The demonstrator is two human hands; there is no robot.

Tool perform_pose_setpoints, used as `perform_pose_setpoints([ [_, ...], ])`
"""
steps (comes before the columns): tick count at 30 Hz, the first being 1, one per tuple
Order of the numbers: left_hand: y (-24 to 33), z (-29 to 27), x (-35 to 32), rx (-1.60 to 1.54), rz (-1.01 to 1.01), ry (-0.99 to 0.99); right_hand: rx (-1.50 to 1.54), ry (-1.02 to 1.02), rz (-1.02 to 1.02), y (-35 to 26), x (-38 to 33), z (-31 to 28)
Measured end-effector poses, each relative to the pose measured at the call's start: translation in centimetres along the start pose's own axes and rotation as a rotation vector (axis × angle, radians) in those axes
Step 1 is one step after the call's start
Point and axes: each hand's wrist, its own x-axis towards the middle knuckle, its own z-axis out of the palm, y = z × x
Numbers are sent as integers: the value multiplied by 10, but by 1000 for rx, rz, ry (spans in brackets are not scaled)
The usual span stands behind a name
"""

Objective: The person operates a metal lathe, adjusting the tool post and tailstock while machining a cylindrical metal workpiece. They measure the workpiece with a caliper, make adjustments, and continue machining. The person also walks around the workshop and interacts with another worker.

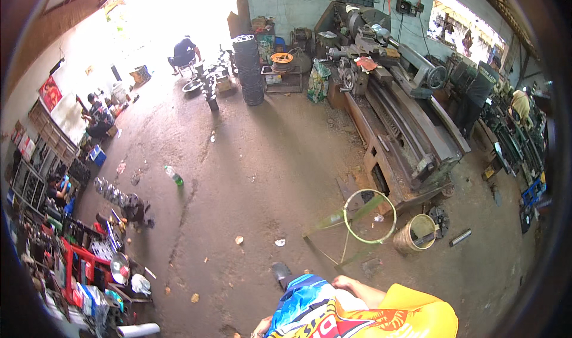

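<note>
My right hand (pixel 343 282) hangs in front of my bright blue and yellow shirt (pixel 363 317). Its fingers are too small and turned away to make out, and no object shows in it. Only a bit of my left hand (pixel 261 328) appears at the lower edge beside the shirt, its fingers mostly hidden. One dark shoe (pixel 281 273) is on the floor ahead of me. Nearest to my right hand, though apart from it, stands a pale green metal stand with a round hoop (pixel 395 217) on top.
A big lathe (pixel 393 117) fills the right side, with a bucket (pixel 404 240) and a metal bar (pixel 460 237) near its foot. A green bottle (pixel 174 175) and a crankshaft (pixel 111 191) stand on the floor. Cluttered shelves line the left. Several people (pixel 186 51) sit farther off.
</note>
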Motion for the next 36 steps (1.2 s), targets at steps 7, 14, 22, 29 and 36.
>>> perform_pose_setpoints([
  [7,227,-139,62,-4,224,223,141,119,-456,-308,62,-151],
  [14,395,-187,165,-34,298,222,349,253,-576,-433,113,-246],
  [22,638,-309,324,112,136,44,408,375,192,-311,162,-270],
  [29,882,-363,452,377,78,-96,1243,667,282,-344,149,-294],
  [36,1055,-293,556,113,249,16,613,382,104,-444,279,-413],
])
